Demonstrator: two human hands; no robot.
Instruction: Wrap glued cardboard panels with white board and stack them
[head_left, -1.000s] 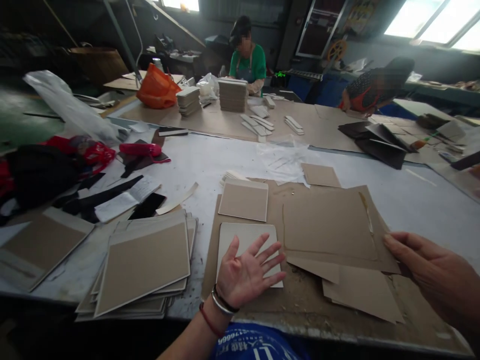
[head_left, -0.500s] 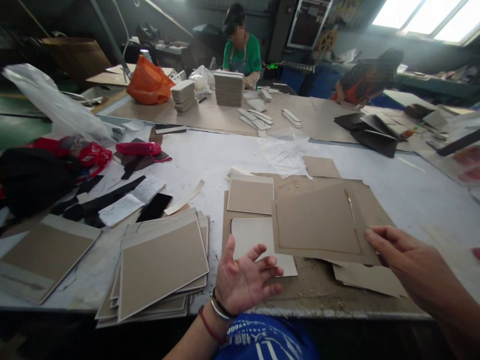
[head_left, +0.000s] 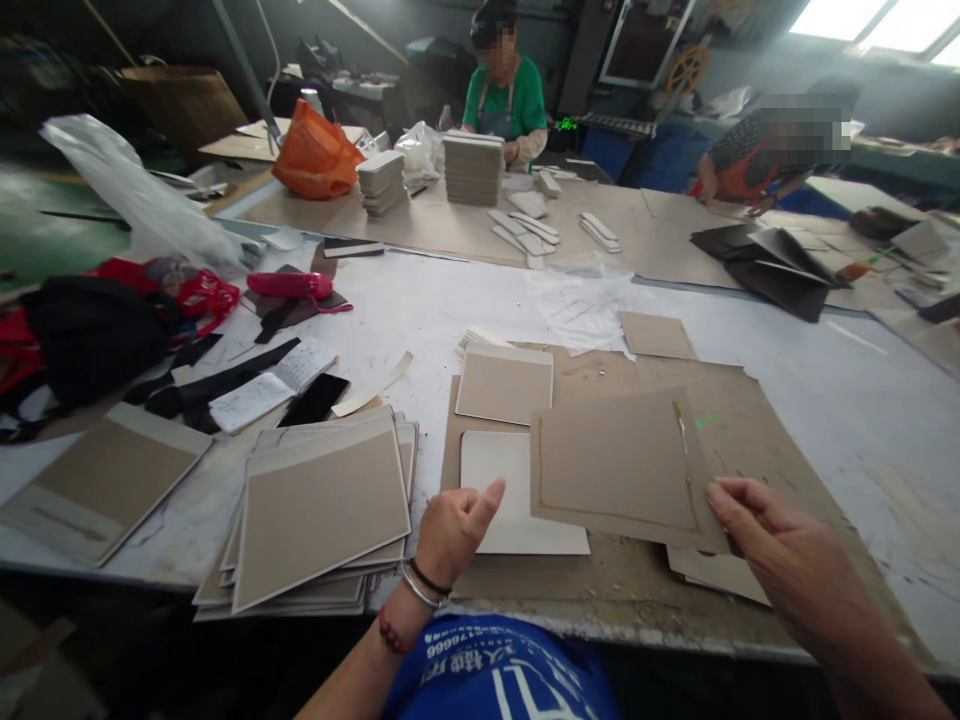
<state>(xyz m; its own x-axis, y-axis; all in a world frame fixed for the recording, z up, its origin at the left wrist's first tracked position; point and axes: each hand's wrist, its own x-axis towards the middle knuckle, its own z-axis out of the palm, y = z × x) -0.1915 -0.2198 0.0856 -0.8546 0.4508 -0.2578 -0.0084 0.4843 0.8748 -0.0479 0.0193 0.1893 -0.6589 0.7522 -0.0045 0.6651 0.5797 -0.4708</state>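
Note:
My right hand (head_left: 757, 515) pinches the right edge of a thin brown cardboard sheet (head_left: 611, 460), thumb on top. A line of shiny amber glue runs near the sheet's edges. This sheet is held tilted above the work surface and covers part of a white rectangular board (head_left: 495, 480). At that board's lower left is my left hand (head_left: 456, 520), thumb stretched out and its other fingers hidden behind the hand. Just behind lies a brown panel with a pale border (head_left: 506, 380). Left of my left hand is a stack of similar panels (head_left: 322, 500).
A brown backing board (head_left: 739, 420) lies under the work. On the left are a phone (head_left: 315, 400), an open notebook (head_left: 274, 385), a pink pouch (head_left: 291, 288) and another panel (head_left: 112, 480). Two people work at the far table, near stacked boards (head_left: 472, 170) and an orange bag (head_left: 315, 155).
My left hand has turned from palm up with spread fingers to thumb up, fingers hidden. My right hand has brought the glued sheet slightly left and nearer. The view has shifted a little.

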